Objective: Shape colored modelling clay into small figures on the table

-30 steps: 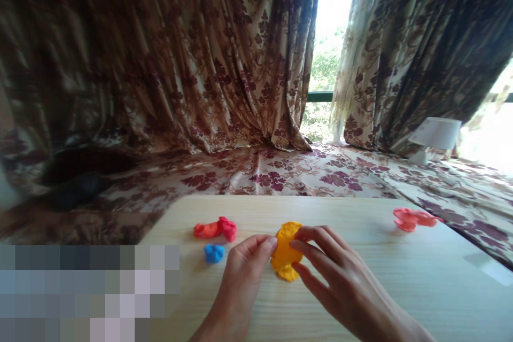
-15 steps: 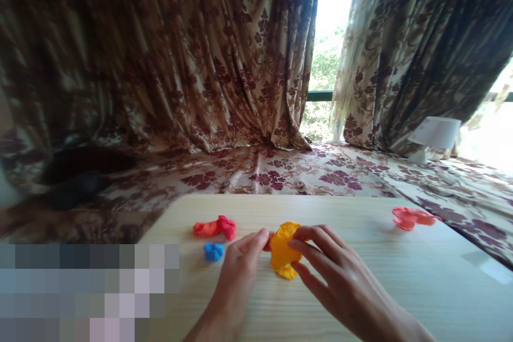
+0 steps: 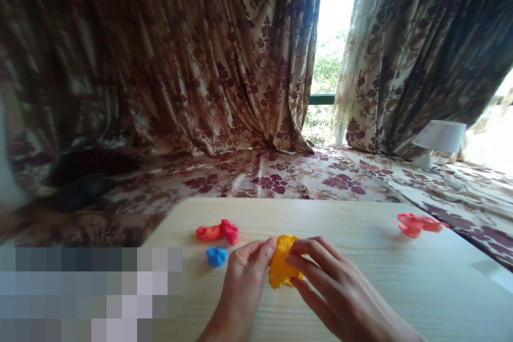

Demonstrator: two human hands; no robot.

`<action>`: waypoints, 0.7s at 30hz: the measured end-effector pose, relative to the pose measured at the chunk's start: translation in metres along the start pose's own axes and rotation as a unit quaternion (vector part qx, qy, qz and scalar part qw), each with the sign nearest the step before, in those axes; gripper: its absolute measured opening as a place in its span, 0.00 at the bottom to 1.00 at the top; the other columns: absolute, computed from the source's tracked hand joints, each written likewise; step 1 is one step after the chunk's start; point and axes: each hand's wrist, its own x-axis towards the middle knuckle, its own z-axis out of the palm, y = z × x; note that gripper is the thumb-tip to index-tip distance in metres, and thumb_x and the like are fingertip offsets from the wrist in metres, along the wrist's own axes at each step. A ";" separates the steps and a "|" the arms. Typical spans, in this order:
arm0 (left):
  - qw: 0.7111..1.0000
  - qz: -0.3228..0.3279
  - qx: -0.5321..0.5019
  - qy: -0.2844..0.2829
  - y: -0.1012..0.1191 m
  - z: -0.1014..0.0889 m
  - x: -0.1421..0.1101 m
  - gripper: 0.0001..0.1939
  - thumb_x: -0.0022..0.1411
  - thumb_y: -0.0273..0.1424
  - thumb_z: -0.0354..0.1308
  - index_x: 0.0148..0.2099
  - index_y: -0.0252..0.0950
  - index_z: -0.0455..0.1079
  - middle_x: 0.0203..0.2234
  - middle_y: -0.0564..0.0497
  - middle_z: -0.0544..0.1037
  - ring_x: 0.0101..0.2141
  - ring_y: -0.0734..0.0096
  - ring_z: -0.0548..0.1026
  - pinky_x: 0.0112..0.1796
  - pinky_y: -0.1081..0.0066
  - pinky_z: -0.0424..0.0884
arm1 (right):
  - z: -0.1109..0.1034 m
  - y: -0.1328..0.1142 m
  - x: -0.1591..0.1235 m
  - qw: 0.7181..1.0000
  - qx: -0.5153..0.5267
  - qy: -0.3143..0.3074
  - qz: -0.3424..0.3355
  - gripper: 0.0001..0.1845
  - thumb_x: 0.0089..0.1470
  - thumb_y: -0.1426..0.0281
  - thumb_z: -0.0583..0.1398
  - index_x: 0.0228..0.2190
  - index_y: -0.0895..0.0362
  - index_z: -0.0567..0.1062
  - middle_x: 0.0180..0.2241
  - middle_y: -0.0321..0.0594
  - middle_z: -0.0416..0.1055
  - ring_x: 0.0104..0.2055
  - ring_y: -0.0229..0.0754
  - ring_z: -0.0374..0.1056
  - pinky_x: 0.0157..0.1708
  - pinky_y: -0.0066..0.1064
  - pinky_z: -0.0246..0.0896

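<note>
Workpiece: yellow piece (image 3: 280, 266), apparently soft modelling clay, thin w/ an uneven rim. Posn.: btwn the hands, above or on the bench (image 3: 340, 219); contact beneath is hidden.

L hand (image 3: 244, 275): thumb & finger pinch the upper-left rim. R hand (image 3: 340, 278): fingertips parted, touching the right side; whether they squeeze or only steady it, cannot tell.

Recommended handling (judgement): brace w/ the R hand, work the rim w/ the L hand. Apply light, even press., w/ finger pads rather than nails; excess force may thin or tear the sheet. Advance round the rim in short, overlapping pinches. Support the lower end, as an unsupported flap may sag or fold. Avoid pulling the hands apart, i.e. no stretch across the middle.

Clearance: blue piece (image 3: 216, 257) lies near the L hand; hold the L wrist clear to avoid colour transfer.
</note>
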 end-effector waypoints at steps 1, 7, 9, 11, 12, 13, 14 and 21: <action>1.000 0.005 0.003 0.008 0.001 0.000 0.000 0.13 0.51 0.39 0.62 0.33 0.34 0.79 0.24 0.50 0.80 0.28 0.70 0.73 0.30 0.75 0.68 | 0.000 0.000 0.000 1.000 -0.002 -0.001 -0.001 0.09 0.58 0.77 0.53 0.40 0.57 0.68 0.40 0.45 0.66 0.40 0.44 0.63 0.38 0.36 0.68; 1.000 0.009 0.007 0.019 0.001 -0.003 0.003 0.18 0.57 0.43 0.56 0.34 0.35 0.79 0.28 0.48 0.81 0.34 0.64 0.74 0.40 0.70 0.68 | -0.001 0.002 -0.001 1.000 -0.006 0.004 -0.005 0.09 0.58 0.77 0.53 0.41 0.57 0.67 0.41 0.47 0.65 0.40 0.45 0.63 0.38 0.36 0.68; 1.000 0.007 -0.004 0.004 0.000 -0.004 0.003 0.16 0.57 0.42 0.56 0.34 0.36 0.79 0.28 0.49 0.81 0.34 0.66 0.74 0.39 0.72 0.68 | -0.001 0.002 -0.001 1.000 -0.008 0.002 -0.008 0.09 0.59 0.77 0.53 0.41 0.57 0.67 0.41 0.46 0.66 0.40 0.45 0.64 0.38 0.37 0.68; 1.000 0.000 -0.015 -0.003 -0.001 -0.004 0.002 0.12 0.55 0.38 0.59 0.33 0.37 0.79 0.26 0.51 0.80 0.32 0.68 0.73 0.36 0.74 0.68 | -0.001 0.001 -0.001 1.000 -0.008 0.003 -0.006 0.09 0.59 0.77 0.53 0.40 0.57 0.68 0.41 0.46 0.66 0.40 0.45 0.64 0.38 0.37 0.68; 1.000 -0.004 -0.018 -0.001 -0.001 -0.003 0.002 0.10 0.53 0.37 0.61 0.33 0.37 0.79 0.24 0.51 0.79 0.31 0.69 0.73 0.35 0.75 0.68 | -0.001 0.001 -0.001 1.000 -0.008 0.004 -0.006 0.09 0.59 0.77 0.53 0.41 0.57 0.68 0.40 0.46 0.66 0.40 0.45 0.64 0.39 0.37 0.68; 1.000 -0.006 -0.019 0.000 0.000 -0.002 0.001 0.09 0.52 0.36 0.62 0.32 0.36 0.79 0.23 0.52 0.79 0.30 0.70 0.73 0.34 0.75 0.67 | -0.001 0.001 -0.001 1.000 -0.008 0.005 -0.007 0.10 0.58 0.77 0.53 0.41 0.57 0.68 0.40 0.46 0.66 0.40 0.45 0.64 0.39 0.37 0.68; 1.000 -0.006 -0.018 -0.003 0.001 -0.002 0.001 0.08 0.52 0.35 0.62 0.31 0.36 0.78 0.22 0.52 0.78 0.30 0.70 0.72 0.33 0.76 0.67 | -0.001 0.000 -0.001 1.000 -0.008 0.005 -0.009 0.10 0.58 0.77 0.53 0.42 0.57 0.68 0.40 0.46 0.66 0.40 0.45 0.64 0.39 0.37 0.68; 1.000 0.008 0.007 -0.015 0.004 -0.004 0.003 0.13 0.56 0.39 0.57 0.29 0.37 0.78 0.22 0.52 0.77 0.29 0.70 0.70 0.31 0.76 0.65 | -0.003 -0.004 0.001 1.000 -0.002 -0.013 -0.017 0.15 0.57 0.80 0.52 0.46 0.57 0.69 0.40 0.45 0.67 0.38 0.44 0.64 0.36 0.36 0.68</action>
